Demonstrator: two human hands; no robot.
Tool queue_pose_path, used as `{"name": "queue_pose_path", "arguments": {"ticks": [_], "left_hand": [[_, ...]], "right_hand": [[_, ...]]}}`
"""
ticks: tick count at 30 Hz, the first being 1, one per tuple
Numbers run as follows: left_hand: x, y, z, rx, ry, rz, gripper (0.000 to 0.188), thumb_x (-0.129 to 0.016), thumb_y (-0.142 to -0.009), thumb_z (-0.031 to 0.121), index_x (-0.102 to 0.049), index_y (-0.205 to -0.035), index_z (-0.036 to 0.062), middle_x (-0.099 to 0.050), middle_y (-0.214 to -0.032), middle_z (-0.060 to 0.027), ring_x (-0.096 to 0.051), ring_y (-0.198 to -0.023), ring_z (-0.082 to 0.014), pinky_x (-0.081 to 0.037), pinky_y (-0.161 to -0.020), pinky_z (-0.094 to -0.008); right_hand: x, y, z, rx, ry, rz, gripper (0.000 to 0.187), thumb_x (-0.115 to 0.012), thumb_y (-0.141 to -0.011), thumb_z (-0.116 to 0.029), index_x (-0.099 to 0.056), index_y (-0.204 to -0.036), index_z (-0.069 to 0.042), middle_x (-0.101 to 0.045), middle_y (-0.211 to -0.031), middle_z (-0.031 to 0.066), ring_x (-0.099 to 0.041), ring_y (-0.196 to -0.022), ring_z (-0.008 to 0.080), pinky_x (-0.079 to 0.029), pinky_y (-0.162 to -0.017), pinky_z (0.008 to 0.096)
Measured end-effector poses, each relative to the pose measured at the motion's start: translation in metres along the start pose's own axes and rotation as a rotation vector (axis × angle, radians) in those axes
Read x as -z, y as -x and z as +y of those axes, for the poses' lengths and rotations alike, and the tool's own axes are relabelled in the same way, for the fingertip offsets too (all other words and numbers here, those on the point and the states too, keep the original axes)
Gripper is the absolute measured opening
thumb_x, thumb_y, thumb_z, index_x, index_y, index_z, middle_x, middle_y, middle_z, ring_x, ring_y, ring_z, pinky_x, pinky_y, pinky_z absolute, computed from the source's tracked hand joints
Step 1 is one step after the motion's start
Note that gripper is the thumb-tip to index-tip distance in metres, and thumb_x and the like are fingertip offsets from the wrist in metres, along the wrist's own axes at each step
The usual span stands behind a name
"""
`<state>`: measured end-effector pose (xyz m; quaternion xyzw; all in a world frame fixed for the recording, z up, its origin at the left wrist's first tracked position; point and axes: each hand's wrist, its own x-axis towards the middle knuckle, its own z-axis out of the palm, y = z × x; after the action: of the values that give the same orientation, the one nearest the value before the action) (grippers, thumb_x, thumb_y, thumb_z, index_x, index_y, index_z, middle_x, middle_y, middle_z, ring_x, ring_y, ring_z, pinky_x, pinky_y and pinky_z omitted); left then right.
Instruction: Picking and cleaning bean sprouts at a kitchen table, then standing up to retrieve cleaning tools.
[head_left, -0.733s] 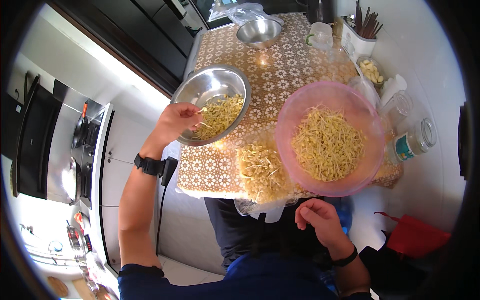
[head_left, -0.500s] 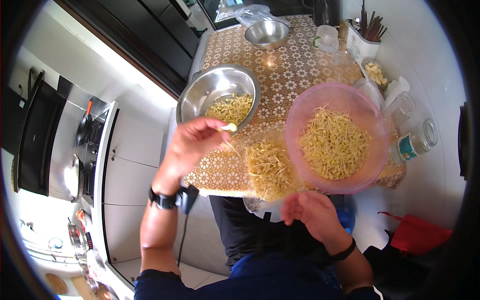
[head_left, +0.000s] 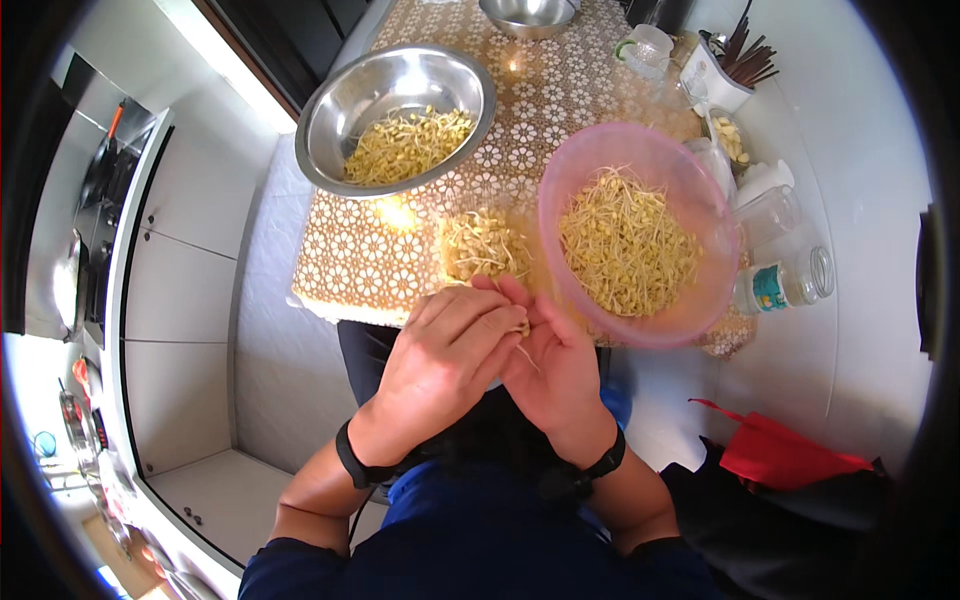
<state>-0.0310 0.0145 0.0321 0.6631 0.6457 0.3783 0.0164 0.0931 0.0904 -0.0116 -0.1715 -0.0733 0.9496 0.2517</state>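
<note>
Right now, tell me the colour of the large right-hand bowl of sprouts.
The large bowl is pink, showing best in the head view.

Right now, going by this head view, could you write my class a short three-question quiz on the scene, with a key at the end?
1. True or false: bean sprouts lie in both the large steel bowl and the pink basin.

2. Choose one. The left hand and right hand are:
A) wide apart
B) close together, with a sprout between them
C) inside the basin

3. Short answer: what colour is the label on the labelled glass jar to the right of the basin?

Key: 1. True. 2. B. 3. Teal.
</note>
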Motion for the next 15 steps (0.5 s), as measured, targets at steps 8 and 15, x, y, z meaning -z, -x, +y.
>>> {"name": "queue_pose_path", "arguments": {"ticks": [8,15], "left_hand": [[0.006,0.019,-0.004,0.108,0.109,0.097,0.027,-0.075,-0.077,0.001,-0.069,-0.103,0.0022,-0.065,-0.098,-0.0106,-0.064,-0.089,-0.028,-0.052,-0.078,-0.0368],[0.001,0.027,0.004,0.277,0.232,0.056,0.025,-0.076,-0.08,0.004,-0.069,-0.103,0.0013,-0.065,-0.09,-0.01,-0.064,-0.076,-0.0251,-0.053,-0.067,-0.0322]], "right_hand": [[0.005,0.01,-0.002,-0.014,-0.044,-0.021,0.044,-0.037,-0.104,-0.03,-0.053,-0.132,0.001,-0.051,-0.14,0.0184,-0.049,-0.13,0.0277,-0.039,-0.11,0.0407],[0.004,0.016,-0.003,0.035,0.028,0.01,0.047,-0.038,-0.105,-0.034,-0.051,-0.133,0.002,-0.052,-0.138,0.0193,-0.049,-0.13,0.0302,-0.037,-0.111,0.0426]]}}
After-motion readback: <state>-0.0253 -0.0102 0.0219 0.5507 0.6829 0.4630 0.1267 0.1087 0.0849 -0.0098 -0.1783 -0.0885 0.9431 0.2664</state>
